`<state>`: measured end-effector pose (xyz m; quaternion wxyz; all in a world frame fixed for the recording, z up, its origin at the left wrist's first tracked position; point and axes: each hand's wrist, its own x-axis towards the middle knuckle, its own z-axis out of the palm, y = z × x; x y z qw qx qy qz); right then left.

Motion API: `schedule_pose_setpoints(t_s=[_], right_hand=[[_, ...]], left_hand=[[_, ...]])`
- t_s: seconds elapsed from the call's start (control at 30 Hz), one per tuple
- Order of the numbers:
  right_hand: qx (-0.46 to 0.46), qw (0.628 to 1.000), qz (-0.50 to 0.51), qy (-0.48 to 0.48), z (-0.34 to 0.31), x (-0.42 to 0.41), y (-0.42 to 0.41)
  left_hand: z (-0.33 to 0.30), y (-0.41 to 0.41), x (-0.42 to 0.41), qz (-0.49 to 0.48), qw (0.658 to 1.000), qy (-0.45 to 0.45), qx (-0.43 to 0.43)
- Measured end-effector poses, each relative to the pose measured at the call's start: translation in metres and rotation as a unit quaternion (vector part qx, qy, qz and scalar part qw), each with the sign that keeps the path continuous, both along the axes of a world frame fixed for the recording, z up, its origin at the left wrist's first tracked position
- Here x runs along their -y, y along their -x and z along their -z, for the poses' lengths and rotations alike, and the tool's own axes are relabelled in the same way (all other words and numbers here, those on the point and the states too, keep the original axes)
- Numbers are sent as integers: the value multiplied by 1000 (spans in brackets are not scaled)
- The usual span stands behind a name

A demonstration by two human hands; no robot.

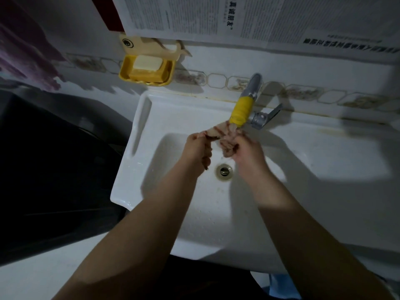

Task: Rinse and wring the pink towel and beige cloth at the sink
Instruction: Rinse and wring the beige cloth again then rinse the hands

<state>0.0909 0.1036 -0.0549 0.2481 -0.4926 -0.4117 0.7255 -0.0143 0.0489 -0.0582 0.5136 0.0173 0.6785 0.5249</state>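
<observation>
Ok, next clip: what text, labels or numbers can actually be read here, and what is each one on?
"的真诚朋友": bold headline on the newspaper sheet stuck to the wall above the sink.
Second bold headline, at the right on the newspaper: shown upside down and blurred, not readable.
Newspaper body columns: too small to read.
Soap dish, tap, cloth: no text visible.

- White sink (138, 135) against tiled wall; round drain (224, 170) at bottom of basin, droplets on basin walls.
- Long recessed groove along left rim.
- Tap (255, 98) mounted at back rim, spout wrapped in yellow, lever to its right.
- Yellow soap dish (124, 69) fixed to wall above left rear corner, holding a pale soap bar (147, 62).
</observation>
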Motion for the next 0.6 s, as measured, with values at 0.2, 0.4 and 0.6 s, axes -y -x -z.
schedule_pose_setpoints(t_s=[0.2,0.4,0.6], right_hand=[[90,983,-29,-159,6,14,25],[66,996,5,-54,9,-5,30],[-30,991,93,89,2,-7,47]], left_hand=[[-9,-45,7,57,998,6,5],[-18,-39,7,84,995,4,-44],[-13,-41,16,68,991,-21,-112]])
